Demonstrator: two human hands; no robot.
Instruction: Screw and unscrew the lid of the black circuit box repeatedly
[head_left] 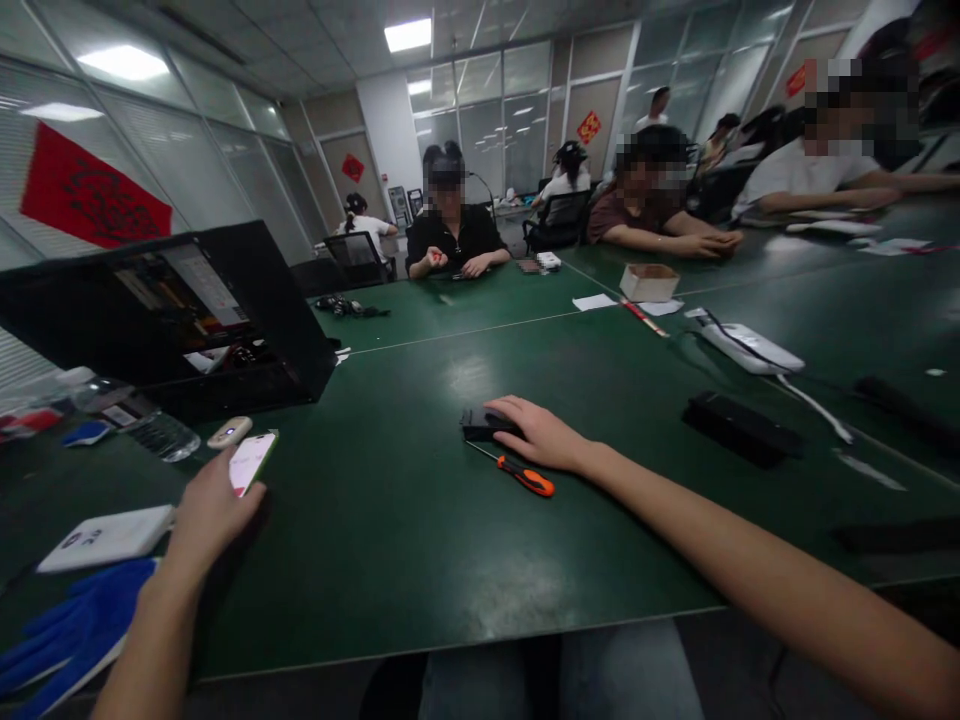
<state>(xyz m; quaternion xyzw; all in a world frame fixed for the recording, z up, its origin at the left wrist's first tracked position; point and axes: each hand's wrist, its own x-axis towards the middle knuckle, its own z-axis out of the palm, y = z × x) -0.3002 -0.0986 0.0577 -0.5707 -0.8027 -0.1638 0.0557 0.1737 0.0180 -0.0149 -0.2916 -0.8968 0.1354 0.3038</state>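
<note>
Likely trouble first: divided attention, with the left hand [210, 510] closed round a phone [252, 462], lit screen up, far to the left of the right hand [541, 436]. Easy then to nudge the small black device [480, 421] away across the smooth worktop [420, 560], covered as it is only by the right hand's fingers [510, 408], curved down and touching. Impossible to tell whether truly clamped or merely resting. Also a chance of brushing the screwdriver [521, 474], lying just beneath the right wrist with its tip towards the device, and rolling it towards the near edge. Phone held low, just above the worktop, with a white oval gadget [229, 432] and a tipped water bottle [139, 425] just beyond the left fingertips; risk of knocking either with a slip.

As for looks: device flat, dark, matte, roughly rectangular, lying on the worktop, left end poking out past the right fingertips, rest hidden under the hand. Screwdriver slim, bare metal shaft, orange handle with a dark collar. Other people's hands far across the worktop, well apart.
</note>
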